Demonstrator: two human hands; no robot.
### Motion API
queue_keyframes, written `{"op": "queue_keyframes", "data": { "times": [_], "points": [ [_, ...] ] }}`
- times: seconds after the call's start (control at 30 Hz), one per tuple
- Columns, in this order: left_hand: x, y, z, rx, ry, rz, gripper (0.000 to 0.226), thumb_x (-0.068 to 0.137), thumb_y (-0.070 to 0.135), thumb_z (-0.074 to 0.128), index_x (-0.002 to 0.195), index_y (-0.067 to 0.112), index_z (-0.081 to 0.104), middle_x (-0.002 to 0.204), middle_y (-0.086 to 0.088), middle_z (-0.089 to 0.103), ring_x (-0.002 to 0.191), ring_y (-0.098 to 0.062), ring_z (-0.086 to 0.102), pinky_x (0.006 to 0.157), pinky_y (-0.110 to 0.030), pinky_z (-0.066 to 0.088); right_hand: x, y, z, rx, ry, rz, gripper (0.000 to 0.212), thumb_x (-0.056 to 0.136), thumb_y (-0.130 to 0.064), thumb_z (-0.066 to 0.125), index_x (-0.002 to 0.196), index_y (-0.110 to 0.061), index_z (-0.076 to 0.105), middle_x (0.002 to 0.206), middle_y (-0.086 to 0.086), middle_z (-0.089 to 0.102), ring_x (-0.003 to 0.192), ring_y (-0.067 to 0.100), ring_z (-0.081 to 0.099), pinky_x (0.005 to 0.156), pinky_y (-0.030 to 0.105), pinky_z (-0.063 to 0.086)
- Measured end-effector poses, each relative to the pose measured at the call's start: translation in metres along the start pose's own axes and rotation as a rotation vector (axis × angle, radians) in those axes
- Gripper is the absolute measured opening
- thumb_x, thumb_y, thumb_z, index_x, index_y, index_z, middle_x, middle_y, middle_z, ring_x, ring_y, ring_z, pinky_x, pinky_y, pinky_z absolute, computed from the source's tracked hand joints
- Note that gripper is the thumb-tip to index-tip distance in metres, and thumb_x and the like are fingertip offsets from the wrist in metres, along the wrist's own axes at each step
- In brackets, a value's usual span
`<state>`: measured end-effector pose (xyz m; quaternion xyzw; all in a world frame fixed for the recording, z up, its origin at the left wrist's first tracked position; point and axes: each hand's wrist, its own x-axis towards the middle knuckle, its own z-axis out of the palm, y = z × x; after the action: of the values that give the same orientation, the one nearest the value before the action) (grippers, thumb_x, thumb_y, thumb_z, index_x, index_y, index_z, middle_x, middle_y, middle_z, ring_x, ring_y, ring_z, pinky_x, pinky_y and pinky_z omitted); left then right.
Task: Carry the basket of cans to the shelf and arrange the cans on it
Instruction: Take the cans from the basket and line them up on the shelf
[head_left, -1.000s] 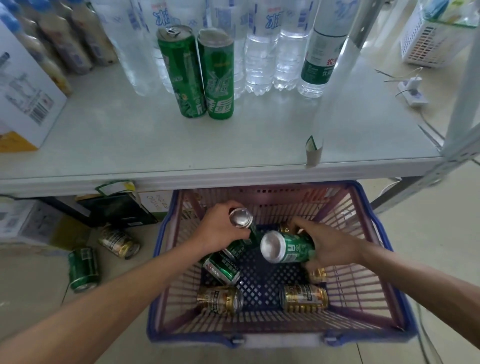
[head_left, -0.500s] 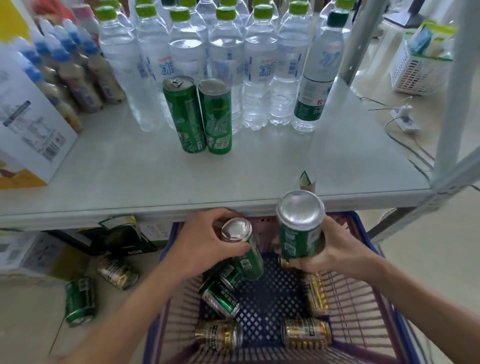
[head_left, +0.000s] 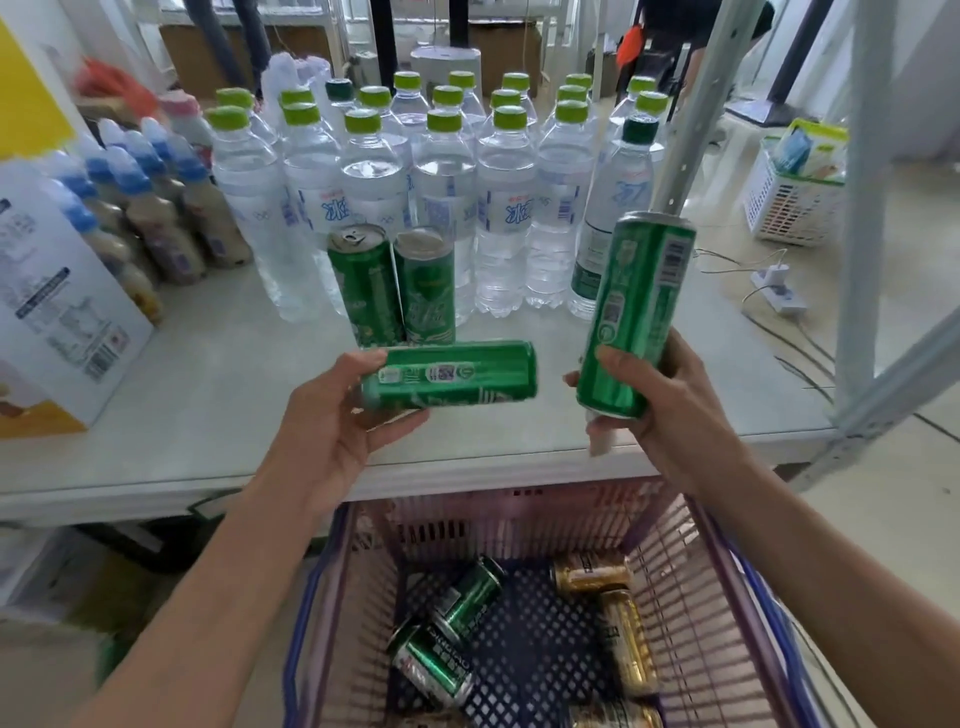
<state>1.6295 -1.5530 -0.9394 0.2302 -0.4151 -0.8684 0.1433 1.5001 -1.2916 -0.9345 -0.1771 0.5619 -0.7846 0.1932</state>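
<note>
My left hand grips a tall green can lying sideways above the front of the white shelf. My right hand holds a second tall green can, nearly upright and leaning right, above the shelf's front right part. Two tall green cans stand side by side on the shelf in front of the water bottles. Below the shelf edge sits the purple basket, with short green cans and gold cans lying in it.
Several clear water bottles with green caps fill the back of the shelf. Brown drink bottles and a white carton stand at the left. A grey shelf post rises behind the right can. A white basket sits on the floor at the right.
Both hands have risen out of the basket, each with a tall green can, and now hover above the shelf's front. The view has tilted upward, showing more of the shelf.
</note>
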Motion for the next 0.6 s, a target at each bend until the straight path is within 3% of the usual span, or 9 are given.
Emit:
{"op": "queue_keyframes", "data": {
  "times": [0.07,0.2,0.43,0.6],
  "points": [
    [0.002,-0.004,0.005,-0.200,0.004,-0.028,0.033,0.087,0.011,0.071,0.116,0.001,0.057,0.127,-0.026,0.065,0.102,-0.039,0.073,0.072,-0.041,0.063,0.004,0.002,0.001,-0.033,0.032,0.003,0.082,0.055,-0.044,0.099,0.126,-0.022,0.063,0.111,0.006,0.074,0.099,0.041,0.075,0.059,0.040,0.063],
    [0.000,-0.013,0.016,-0.416,-0.051,-0.109,0.064,0.089,0.012,0.070,0.145,-0.007,0.044,0.135,-0.030,0.060,0.116,-0.046,0.065,0.073,-0.041,0.064,0.008,0.008,0.007,-0.117,0.050,0.033,0.085,0.051,-0.053,0.098,0.125,-0.028,0.064,0.109,0.004,0.076,0.097,0.037,0.077,0.062,0.039,0.064],
    [-0.008,-0.026,0.035,-0.535,-0.194,-0.137,0.068,0.083,0.016,0.079,0.141,-0.004,0.047,0.132,-0.032,0.061,0.117,-0.049,0.063,0.076,-0.042,0.064,0.014,0.006,0.017,-0.164,0.081,0.008,0.072,0.054,-0.054,0.097,0.116,-0.028,0.071,0.105,0.008,0.076,0.093,0.036,0.077,0.067,0.042,0.064],
    [-0.008,-0.033,0.043,-0.566,-0.291,-0.117,0.071,0.083,0.012,0.077,0.143,-0.004,0.043,0.134,-0.031,0.060,0.121,-0.048,0.061,0.094,-0.048,0.057,0.020,0.002,0.013,-0.187,0.117,-0.022,0.061,0.058,-0.046,0.098,0.110,-0.026,0.073,0.109,0.016,0.073,0.092,0.035,0.077,0.070,0.045,0.064]
  ]
}}
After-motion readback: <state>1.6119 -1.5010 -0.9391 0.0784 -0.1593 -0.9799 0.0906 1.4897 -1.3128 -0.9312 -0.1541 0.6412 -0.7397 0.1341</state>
